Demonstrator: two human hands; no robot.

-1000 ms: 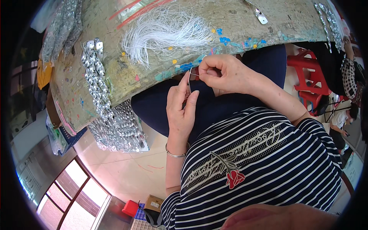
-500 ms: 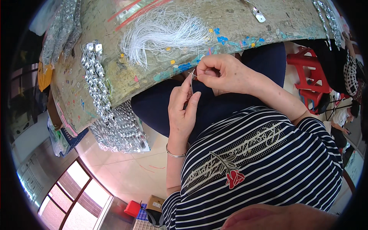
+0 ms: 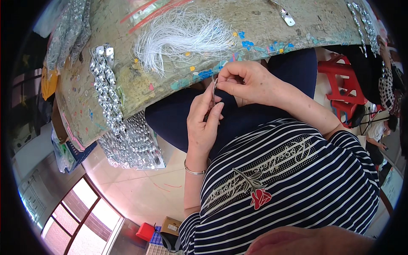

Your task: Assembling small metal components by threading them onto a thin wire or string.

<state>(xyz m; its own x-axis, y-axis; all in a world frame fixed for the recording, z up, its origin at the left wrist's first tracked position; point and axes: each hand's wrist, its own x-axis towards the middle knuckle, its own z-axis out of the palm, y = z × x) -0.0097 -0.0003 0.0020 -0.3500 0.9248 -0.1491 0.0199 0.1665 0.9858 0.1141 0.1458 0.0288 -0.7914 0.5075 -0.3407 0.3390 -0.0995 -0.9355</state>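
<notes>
In front of me, just off the table edge, my left hand [image 3: 202, 125] is closed on a thin shiny silver strip [image 3: 214, 88], which stands up between its fingers and thumb. My right hand [image 3: 255, 83] pinches at the upper end of that strip; whatever else its fingertips hold is too small to make out. On the table beyond lies a loose bundle of white strings [image 3: 170, 44]. Left of it, twisted silver strands [image 3: 102, 87] run over the table edge.
The worn table [image 3: 263, 32] has a curved front edge dotted with coloured flakes. More silver strands [image 3: 131, 146] hang below its left side. A flat silver piece [image 3: 288, 18] lies at the far side. A red stool [image 3: 346, 80] and other people are at the right.
Both hands stay in nearly the same place. My right fingertips have shifted slightly at the strip's top, and the strip between the hands shows at a slightly different angle.
</notes>
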